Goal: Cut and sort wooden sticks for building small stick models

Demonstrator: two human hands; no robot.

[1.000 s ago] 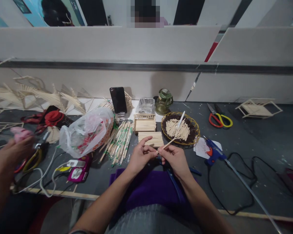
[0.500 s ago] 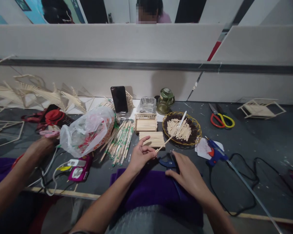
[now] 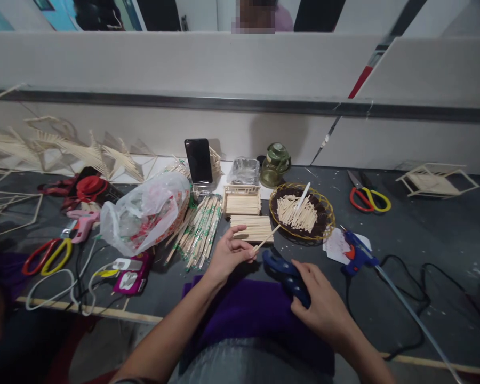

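Observation:
My left hand (image 3: pixel 234 253) pinches a thin pale wooden stick (image 3: pixel 268 238) between thumb and fingers; the stick slants up to the right. My right hand (image 3: pixel 320 296) is closed on a dark blue hand tool with a rounded head (image 3: pixel 284 272), which looks like a cutter. The tool's head is just right of my left fingertips and apart from the stick. Beyond the stick lies a flat slatted panel of sticks (image 3: pixel 251 228), with a small stick-built box (image 3: pixel 242 201) behind it. A wicker basket (image 3: pixel 332 226) at the right holds short cut sticks (image 3: pixel 298 213) and a white blade-like piece.
Wrapped chopsticks (image 3: pixel 202 232) and a plastic bag (image 3: pixel 144 213) lie left. A phone (image 3: pixel 199 160) stands behind, near a green jar (image 3: pixel 276 162). Right are a blue glue gun (image 3: pixel 358 256), its cord, and scissors (image 3: pixel 368 197). A pink glue gun (image 3: pixel 82 224) lies far left.
My right hand has shifted right and turned the blue tool, whose head now shows whole. My left hand keeps the stick. A co-worker's arm at left has drawn back, uncovering scissors and the pink glue gun.

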